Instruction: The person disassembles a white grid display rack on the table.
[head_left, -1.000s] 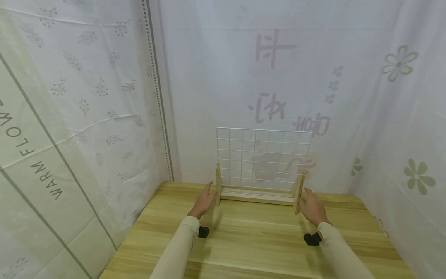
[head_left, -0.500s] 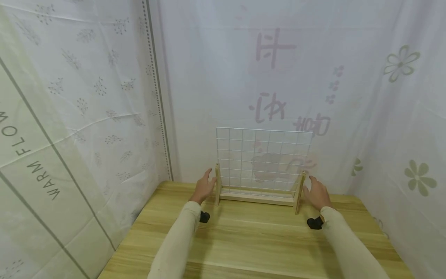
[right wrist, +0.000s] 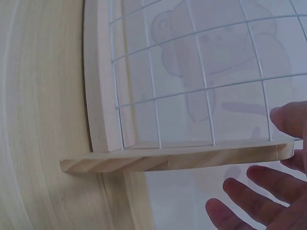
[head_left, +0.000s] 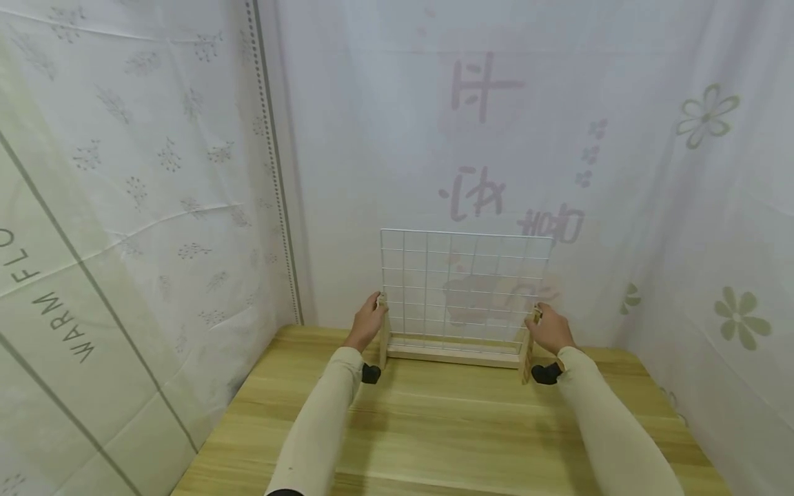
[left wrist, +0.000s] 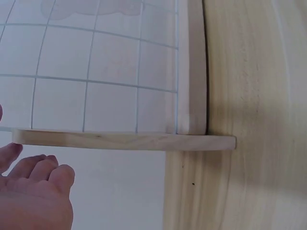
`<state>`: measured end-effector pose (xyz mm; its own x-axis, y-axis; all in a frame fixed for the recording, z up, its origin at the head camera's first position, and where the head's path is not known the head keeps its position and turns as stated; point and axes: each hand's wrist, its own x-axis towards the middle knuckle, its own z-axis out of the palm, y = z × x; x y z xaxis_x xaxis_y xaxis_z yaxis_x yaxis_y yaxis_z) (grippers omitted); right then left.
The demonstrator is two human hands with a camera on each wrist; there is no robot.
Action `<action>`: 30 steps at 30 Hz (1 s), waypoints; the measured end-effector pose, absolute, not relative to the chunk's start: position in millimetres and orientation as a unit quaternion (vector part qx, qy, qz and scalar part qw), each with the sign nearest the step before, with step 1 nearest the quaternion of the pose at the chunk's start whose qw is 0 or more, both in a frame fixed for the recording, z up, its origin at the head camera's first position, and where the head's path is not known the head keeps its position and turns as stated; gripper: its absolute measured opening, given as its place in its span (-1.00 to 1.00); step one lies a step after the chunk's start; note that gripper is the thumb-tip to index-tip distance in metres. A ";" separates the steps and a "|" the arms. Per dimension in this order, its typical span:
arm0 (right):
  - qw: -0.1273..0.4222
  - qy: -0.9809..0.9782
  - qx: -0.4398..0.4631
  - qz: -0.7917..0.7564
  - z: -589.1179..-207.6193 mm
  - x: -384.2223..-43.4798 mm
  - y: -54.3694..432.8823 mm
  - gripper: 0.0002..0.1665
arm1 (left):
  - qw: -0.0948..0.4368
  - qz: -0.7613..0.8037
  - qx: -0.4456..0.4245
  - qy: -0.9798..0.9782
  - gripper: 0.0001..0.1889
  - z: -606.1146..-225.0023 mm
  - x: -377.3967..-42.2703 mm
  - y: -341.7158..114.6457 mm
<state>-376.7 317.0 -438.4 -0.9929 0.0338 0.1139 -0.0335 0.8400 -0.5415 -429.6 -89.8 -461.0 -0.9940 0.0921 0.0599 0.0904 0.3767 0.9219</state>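
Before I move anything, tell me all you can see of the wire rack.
The wire rack has a white, metal-looking grid with straight-sided openings, set upright in a frame of pale, grained wood. A left post and a right post flank the grid, joined low down by a crossbar. It stands toward the far side of the wooden table. The left hand holds the left post near its top; the right hand does likewise with the right post.

Both arms (head_left: 316,424) stretch forward, hands (head_left: 366,322) (well apart) curled.
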 end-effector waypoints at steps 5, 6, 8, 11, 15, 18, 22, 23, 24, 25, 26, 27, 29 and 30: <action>0.067 -0.953 -0.004 0.294 -439.8 -378.3 313.5 -0.25 | 0.001 0.566 0.055 0.823 -0.35 -459.5 -429.9 -87.0; 0.069 -0.952 -0.007 0.297 -440.0 -378.1 312.5 -0.26 | 0.001 0.566 0.055 0.823 -0.34 -459.6 -430.1 -86.5; 0.078 -0.951 -0.014 0.299 -439.6 -376.4 310.4 -0.28 | 0.001 0.565 0.057 0.823 -0.34 -459.3 -429.6 -85.6; 0.097 -0.946 -0.022 0.308 -438.2 -373.7 308.1 -0.32 | -0.001 0.567 0.057 0.821 -0.33 -457.9 -426.8 -85.1; 0.112 -0.938 -0.024 0.327 -438.5 -373.0 307.7 -0.34 | -0.022 0.549 0.065 0.833 -0.33 -457.7 -422.2 -87.6; 0.110 -0.932 -0.027 0.345 -440.8 -373.3 308.3 -0.34 | -0.047 0.528 0.072 0.845 -0.38 -458.8 -417.9 -91.6; 0.111 -0.924 -0.043 0.364 -445.3 -373.3 308.9 -0.36 | -0.072 0.521 0.069 0.848 -0.48 -460.5 -411.9 -98.3; 0.112 -0.923 -0.047 0.366 -446.4 -373.0 308.9 -0.37 | -0.077 0.520 0.067 0.848 -0.50 -460.5 -410.3 -100.5; 0.115 -0.922 -0.051 0.366 -447.4 -372.4 308.5 -0.38 | -0.083 0.517 0.067 0.849 -0.53 -460.2 -408.5 -102.9; 0.117 -0.923 -0.051 0.364 -448.0 -371.3 307.8 -0.39 | -0.088 0.515 0.067 0.850 -0.56 -459.8 -406.3 -105.6; 0.120 -0.923 -0.052 0.362 -448.5 -370.2 306.6 -0.39 | -0.094 0.512 0.069 0.851 -0.60 -459.5 -404.4 -108.5; 0.121 -0.923 -0.053 0.361 -448.7 -368.8 305.1 -0.40 | -0.099 0.508 0.072 0.852 -0.63 -459.0 -402.0 -111.8; 0.126 -0.924 -0.052 0.359 -449.5 -366.4 301.7 -0.41 | -0.103 0.506 0.081 0.853 -0.68 -458.6 -395.8 -118.3; 0.128 -0.923 -0.051 0.359 -449.9 -364.9 299.5 -0.41 | -0.103 0.505 0.084 0.853 -0.70 -459.1 -392.5 -121.5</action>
